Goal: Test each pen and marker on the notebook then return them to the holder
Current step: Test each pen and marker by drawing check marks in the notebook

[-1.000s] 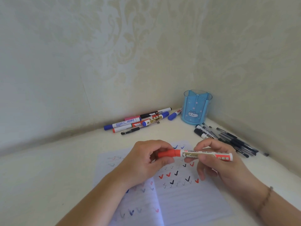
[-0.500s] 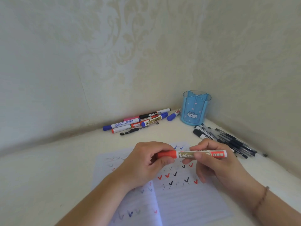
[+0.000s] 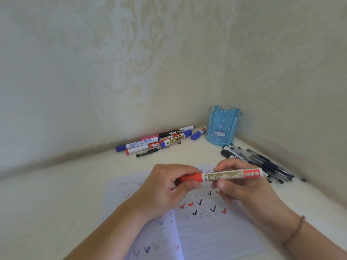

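Both hands hold the red marker (image 3: 223,176) level above the notebook (image 3: 202,226), much as half a second ago; the barrel has turned a little, so its "WHITEBOARD" label now faces up in full. The left hand (image 3: 169,186) curls its fingers round the red cap, thumb pressed beneath. The right hand (image 3: 242,184) pinches the barrel between thumb and fingertips, a bracelet (image 3: 294,229) on its wrist. Rows of red, black and blue ticks cover the open pages. On the pale table (image 3: 56,203), a blue holder (image 3: 224,126) stands in the corner by the patterned wall (image 3: 131,62), with markers (image 3: 155,141) lying to its left and dark pens (image 3: 262,162) to its right.
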A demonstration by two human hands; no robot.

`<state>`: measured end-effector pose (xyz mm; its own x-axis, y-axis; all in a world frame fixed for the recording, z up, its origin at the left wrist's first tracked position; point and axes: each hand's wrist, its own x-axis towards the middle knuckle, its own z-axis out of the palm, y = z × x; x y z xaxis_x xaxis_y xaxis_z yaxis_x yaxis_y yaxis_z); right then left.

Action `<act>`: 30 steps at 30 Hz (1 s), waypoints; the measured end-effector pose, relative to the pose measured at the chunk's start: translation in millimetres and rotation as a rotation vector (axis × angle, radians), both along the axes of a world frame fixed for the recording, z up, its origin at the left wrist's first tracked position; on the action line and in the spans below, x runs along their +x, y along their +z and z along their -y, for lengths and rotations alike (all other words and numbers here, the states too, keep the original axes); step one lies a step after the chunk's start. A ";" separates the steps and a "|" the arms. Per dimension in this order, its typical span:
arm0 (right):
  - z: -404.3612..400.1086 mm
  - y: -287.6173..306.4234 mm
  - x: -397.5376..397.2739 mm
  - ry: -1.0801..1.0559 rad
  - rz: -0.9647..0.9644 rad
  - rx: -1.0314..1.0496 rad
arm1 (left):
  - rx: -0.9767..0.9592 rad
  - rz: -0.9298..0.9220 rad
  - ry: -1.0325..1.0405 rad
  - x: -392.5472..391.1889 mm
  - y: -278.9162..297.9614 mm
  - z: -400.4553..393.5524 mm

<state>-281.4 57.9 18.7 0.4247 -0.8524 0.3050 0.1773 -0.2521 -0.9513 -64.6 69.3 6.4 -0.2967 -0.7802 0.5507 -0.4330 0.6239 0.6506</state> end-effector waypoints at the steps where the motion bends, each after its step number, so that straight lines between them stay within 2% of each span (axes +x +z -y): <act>1: 1.9 0.6 -0.1 -0.010 0.006 -0.020 | -0.003 0.017 -0.008 -1.8 0.5 -0.3; 4: 11.7 1.4 -5.3 -0.179 -0.017 -0.171 | 0.022 0.086 0.037 4.4 0.9 3.3; 7: 20.6 8.5 -23.3 -0.446 -0.043 -0.265 | -0.044 0.214 0.387 22.5 -2.1 14.4; 9: 28.4 11.9 -41.6 -0.708 -0.318 -0.349 | -0.025 0.302 0.636 33.1 -4.6 22.4; 11: 38.9 9.8 -60.7 -0.901 -0.667 -0.359 | 0.126 0.412 0.770 39.8 -6.7 27.2; 13: 49.1 5.7 -73.5 -0.981 -0.874 -0.304 | 0.282 0.504 0.811 44.2 -9.3 29.8; 16: 58.2 -2.6 -80.0 -0.990 -1.065 -0.282 | 0.399 0.539 0.775 44.7 -9.5 31.7; 19: 60.7 -7.7 -79.4 -0.996 -1.149 -0.272 | 0.454 0.581 0.735 44.5 -10.4 33.5; 22: 62.9 -11.0 -83.0 -1.017 -1.186 -0.296 | 0.414 0.546 0.789 45.2 -9.9 34.0; 25: 62.1 -10.8 -83.2 -1.033 -1.182 -0.311 | 0.353 0.516 0.872 46.8 -8.6 34.7; 30: 56.9 -5.6 -72.8 -1.060 -1.101 -0.401 | 0.397 0.543 1.005 54.3 -5.9 35.3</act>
<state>-354.2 1.0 13.1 -0.1307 -0.8370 0.5313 -0.9405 -0.0650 -0.3336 -10.3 34.0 0.6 0.4209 -0.8820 0.2121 -0.8862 -0.3498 0.3037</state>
